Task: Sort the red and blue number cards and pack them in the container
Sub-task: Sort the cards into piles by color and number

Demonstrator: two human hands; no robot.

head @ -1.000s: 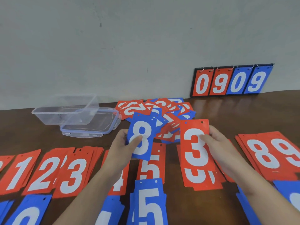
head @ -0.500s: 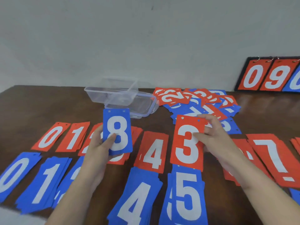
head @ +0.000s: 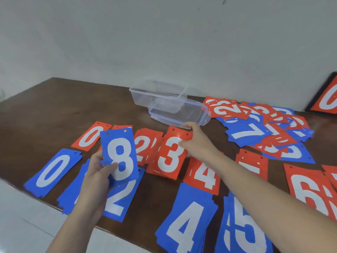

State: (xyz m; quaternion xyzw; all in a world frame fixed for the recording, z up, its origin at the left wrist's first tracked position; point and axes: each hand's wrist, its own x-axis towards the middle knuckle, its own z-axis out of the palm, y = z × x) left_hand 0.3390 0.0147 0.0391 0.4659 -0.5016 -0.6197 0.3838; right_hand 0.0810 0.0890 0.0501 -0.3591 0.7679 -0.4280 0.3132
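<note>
My left hand (head: 96,179) holds a blue 8 card (head: 119,156) upright above the blue 2 pile (head: 118,201). My right hand (head: 197,143) grips a red 3 card (head: 171,154) at its top right edge, low over the red 3 pile in the back row. Sorted red piles run 0 (head: 91,136), 2 (head: 144,147), 4 (head: 204,177), 6 (head: 308,187). Blue piles in front show 0 (head: 52,170), 4 (head: 187,223), 5 (head: 244,229). A clear plastic container (head: 158,96) stands empty at the back, resting on its lid (head: 182,115).
An unsorted heap of red and blue cards (head: 259,125) lies at the back right of the brown table (head: 54,106). A black-framed scoreboard (head: 326,97) leans on the wall at the far right. The table's front left edge meets white floor (head: 21,225).
My view has swung left. My right hand carried the red 3 card leftward and down onto the red 3 pile. My left hand kept the blue 8 card.
</note>
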